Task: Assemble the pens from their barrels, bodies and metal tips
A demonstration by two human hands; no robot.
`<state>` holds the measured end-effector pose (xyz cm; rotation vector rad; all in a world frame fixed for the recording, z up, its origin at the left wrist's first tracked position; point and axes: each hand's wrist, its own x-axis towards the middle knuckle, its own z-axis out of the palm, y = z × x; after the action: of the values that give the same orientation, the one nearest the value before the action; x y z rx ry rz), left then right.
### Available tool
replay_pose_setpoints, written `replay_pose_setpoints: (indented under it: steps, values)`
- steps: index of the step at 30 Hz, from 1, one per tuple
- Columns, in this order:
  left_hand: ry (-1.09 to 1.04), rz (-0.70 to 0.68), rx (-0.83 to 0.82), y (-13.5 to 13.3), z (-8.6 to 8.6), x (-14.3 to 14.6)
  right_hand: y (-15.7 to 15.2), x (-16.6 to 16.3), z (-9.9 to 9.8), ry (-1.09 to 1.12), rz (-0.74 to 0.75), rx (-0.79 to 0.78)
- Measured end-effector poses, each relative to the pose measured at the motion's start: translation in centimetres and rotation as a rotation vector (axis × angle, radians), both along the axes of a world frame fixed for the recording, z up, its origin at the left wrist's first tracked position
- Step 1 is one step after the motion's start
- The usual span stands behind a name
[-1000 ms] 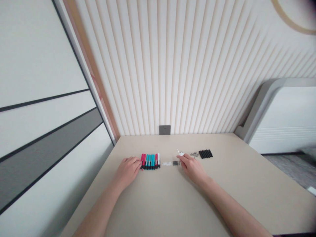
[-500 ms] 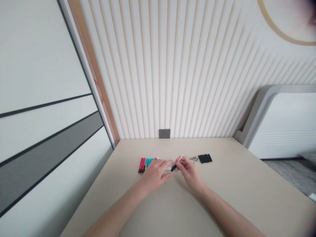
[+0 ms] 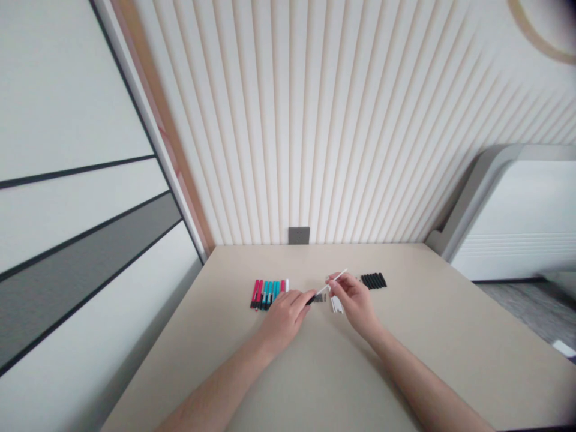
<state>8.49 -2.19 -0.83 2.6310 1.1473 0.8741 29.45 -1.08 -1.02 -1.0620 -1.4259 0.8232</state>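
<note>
My left hand (image 3: 284,319) pinches a short black tube (image 3: 311,299) at its fingertips. My right hand (image 3: 353,300) is shut on a thin white rod (image 3: 332,283), whose lower end meets the black tube. Just left of my left hand lies a row of red, teal and black markers (image 3: 269,294), its right end close to my fingers. Small dark parts (image 3: 319,297) lie between my hands. Below my right fingers is a white piece (image 3: 336,306), partly hidden. Beyond that hand sits a neat group of black tubes (image 3: 373,281).
Everything lies on a beige tabletop (image 3: 432,336) that meets a slatted cream wall (image 3: 342,144) at the back. A grey wall socket (image 3: 299,235) sits just above the table edge. A white panel (image 3: 513,216) stands beyond the right corner, and the floor shows lower right.
My left hand has moved from beside the markers to the black tube. The black tube and white rod, once lying apart, now meet between my hands, and the view has shifted slightly.
</note>
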Motion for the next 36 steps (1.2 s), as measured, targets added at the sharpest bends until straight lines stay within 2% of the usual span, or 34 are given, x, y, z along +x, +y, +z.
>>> replay_pose_setpoints:
  steps: [4, 7, 13, 19, 24, 36]
  values:
    - [-0.005, -0.017, 0.001, -0.4, 0.3, -0.2, 1.0, 2.5, 0.4, 0.026, -0.154, 0.018]
    - [-0.028, -0.007, 0.006, -0.4, 0.2, -0.5, 1.7, 4.4, 0.1, -0.152, -0.214, -0.010]
    - [-0.038, -0.020, 0.010, -0.3, 0.1, -0.6, 2.2, 6.3, -0.5, -0.676, -0.138, -0.035]
    - [-0.036, -0.026, 0.014, -0.3, 0.2, -0.6, 1.8, 6.0, -0.3, -0.965, 0.042, -0.027]
    - [-0.026, -0.013, 0.008, -0.4, 0.1, -0.5, 1.4, 5.7, -0.3, -1.058, 0.094, -0.080]
    - [-0.026, -0.004, 0.009, -0.3, 0.0, -0.5, 0.8, 5.2, 0.5, -1.066, 0.124, -0.062]
